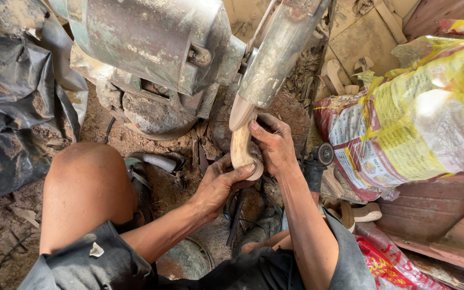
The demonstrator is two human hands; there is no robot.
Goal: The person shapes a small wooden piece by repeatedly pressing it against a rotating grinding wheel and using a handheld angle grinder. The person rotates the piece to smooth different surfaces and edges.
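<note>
A pale wooden spoon-shaped piece (240,146) is held upright with its top end pressed against the lower end of a long sanding drum (276,53) on a grimy green motor (151,43). My left hand (218,185) grips the piece's lower rounded end, thumb across it. My right hand (275,142) holds the piece from the right, fingers wrapped around its middle. Both hands are dusty.
My bare left knee (87,188) is at lower left. A yellow and white plastic sack (414,118) with wooden pieces lies at right. An angle grinder (318,161) sits beside my right forearm. Black plastic sheeting (12,107) lies at left. Sawdust covers the ground.
</note>
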